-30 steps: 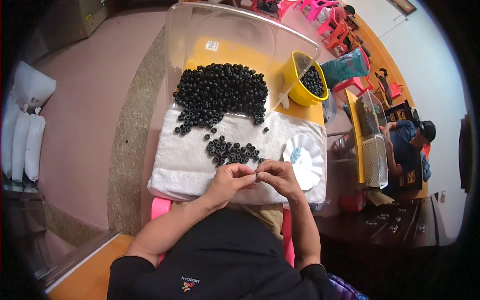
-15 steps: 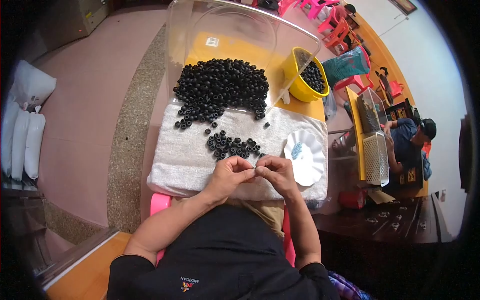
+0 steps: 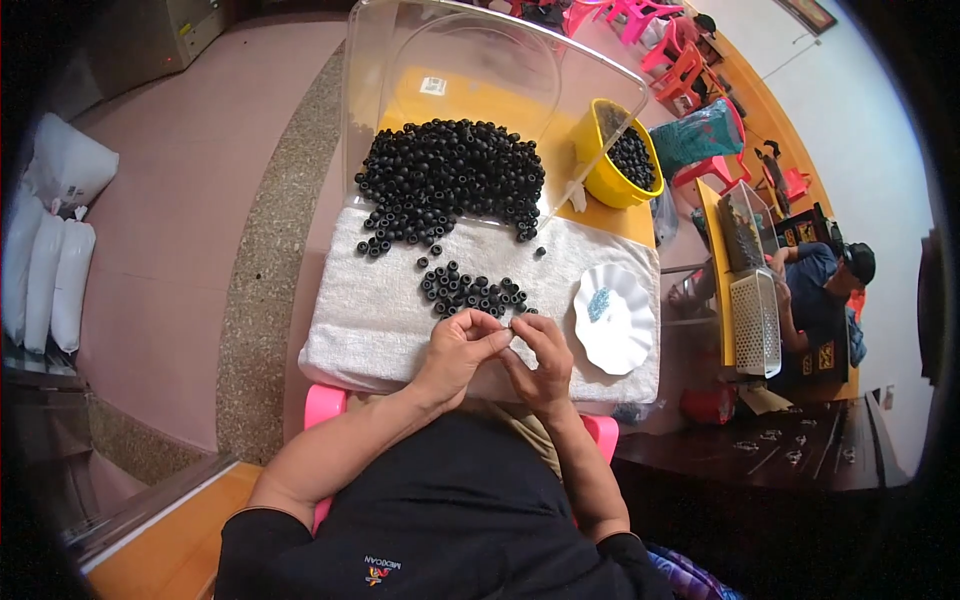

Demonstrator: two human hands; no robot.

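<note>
My left hand (image 3: 460,350) is closed in a pinch, its thumb and forefinger meeting on something tiny that I cannot make out. Beside it, my right hand (image 3: 545,365) reaches a fingertip to that pinch, with its thumb lower and apart. Just beyond the fingers, a small group of black ring-shaped parts with holes (image 3: 468,292) lies on a white towel (image 3: 350,320). To the right, a white scalloped dish (image 3: 625,335) holds some tiny light-blue pieces (image 3: 599,304). A large heap of the same black parts (image 3: 450,170) spills out of a clear plastic bin (image 3: 600,62).
A yellow tub (image 3: 612,190) of black parts stands right of the bin. Farther right, a person (image 3: 815,290) sits at another table beside a white perforated basket (image 3: 755,325). White sacks (image 3: 70,285) stand on the floor at the left.
My right thumb has come down and away from the pinch, and its hand has opened somewhat. My left hand keeps its pinch. The whole view has shifted slightly.
</note>
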